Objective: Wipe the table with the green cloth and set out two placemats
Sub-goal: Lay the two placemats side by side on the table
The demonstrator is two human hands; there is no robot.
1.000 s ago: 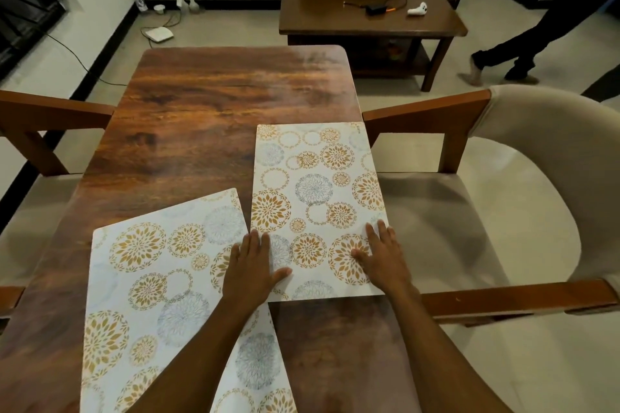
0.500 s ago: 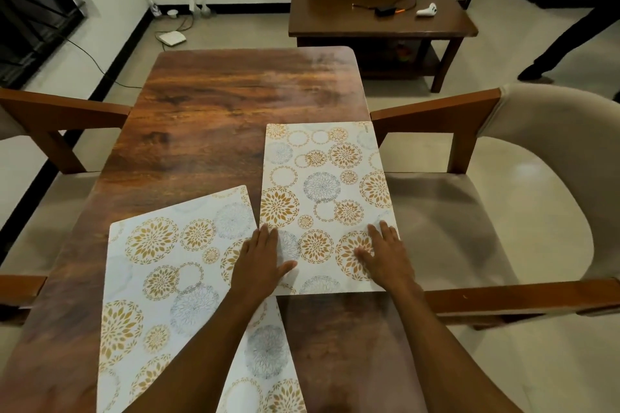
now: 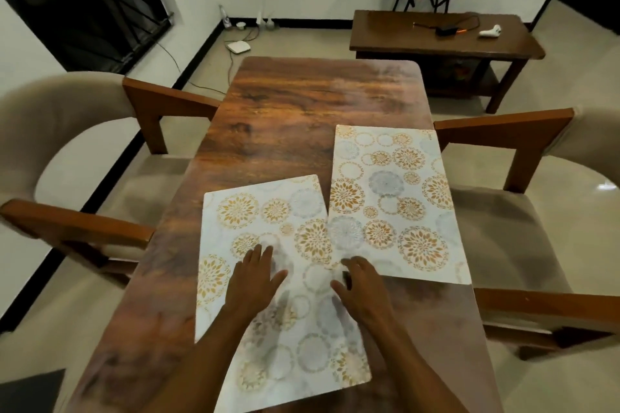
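- Left hand (image 3: 256, 282) presses the near mat (image 3: 302, 339), fingers straight, at the table's (image 3: 302, 100) near end.
- Right hand (image 3: 360, 288) curls its fingers at the same mat; whether it grasps, I cannot tell.
- Far mat (image 3: 392, 198) lies along the table's right edge.

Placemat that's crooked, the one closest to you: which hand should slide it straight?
Probably the left hand. It lies flat, fingers spread, well inside the near placemat, so it can push and turn it. The right hand sits at that mat's right edge, beside the far placemat.
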